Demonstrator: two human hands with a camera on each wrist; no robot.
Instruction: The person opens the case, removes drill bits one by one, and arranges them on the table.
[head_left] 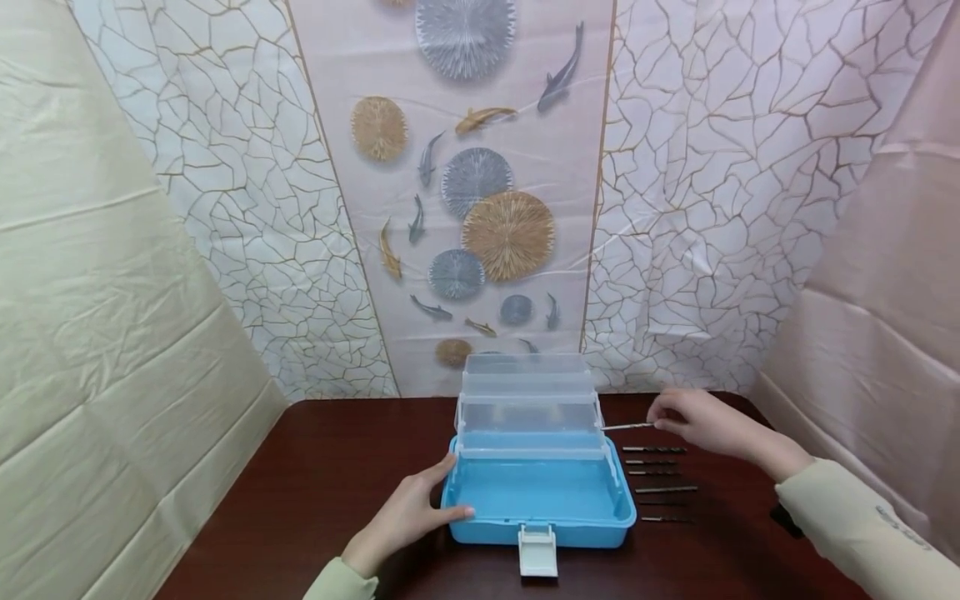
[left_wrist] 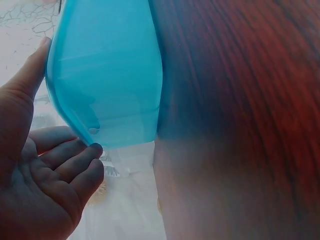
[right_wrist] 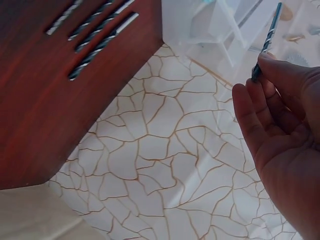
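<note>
A blue toolbox (head_left: 540,533) stands with its lid up and its clear tiered trays (head_left: 525,417) folded out at the back. My left hand (head_left: 408,504) holds the box's left end, thumb at the front corner and fingers along the side; in the left wrist view those fingers (left_wrist: 82,175) curl at the rim. Between thumb and fingertips my right hand (head_left: 701,421) pinches a drill bit (head_left: 628,427), its far end beside the right edge of the trays. The right wrist view shows this spiral-fluted bit (right_wrist: 270,37) pointing away from the fingertips.
Several more drill bits (head_left: 654,450) lie in a column on the dark wooden table (head_left: 322,483), right of the toolbox. The box's white latch (head_left: 537,552) hangs down in front. Patterned cloth (head_left: 675,208) rises behind the table. A small black object (head_left: 785,522) sits partly under the right sleeve.
</note>
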